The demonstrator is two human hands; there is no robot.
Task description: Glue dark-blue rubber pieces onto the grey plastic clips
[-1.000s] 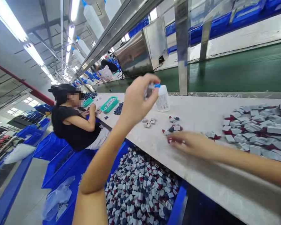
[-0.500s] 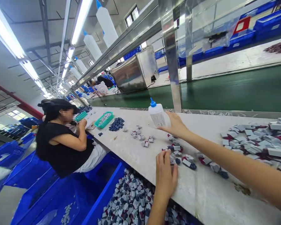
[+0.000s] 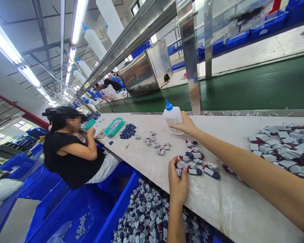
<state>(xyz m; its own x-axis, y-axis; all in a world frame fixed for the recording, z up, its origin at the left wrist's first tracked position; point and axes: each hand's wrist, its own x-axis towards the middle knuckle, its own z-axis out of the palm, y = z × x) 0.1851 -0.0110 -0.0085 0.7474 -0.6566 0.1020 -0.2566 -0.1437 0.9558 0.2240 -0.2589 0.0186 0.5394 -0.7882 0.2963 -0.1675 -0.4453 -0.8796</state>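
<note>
My right hand is wrapped around a white squeeze bottle with a blue nozzle cap and a printed label. The bottle is upright at the table surface near the metal post; whether its base touches the table I cannot tell. Closer to me, my left hand curls at the left edge of a cluster of small grey, dark blue and maroon plastic pieces. Its thumb and fingers close around small grey pieces, partly hidden by the hand. More such pieces lie scattered left of the bottle.
A large heap of grey and maroon pieces is at the right. Below the table edge stands a blue bin full of pieces. A co-worker sits at left by a green basket and dark blue pieces. A green conveyor runs behind.
The bottle has gone from slightly tilted to upright, still in my right hand. My left fingers have curled more around the cluster's edge. The camera view has shifted slightly.
</note>
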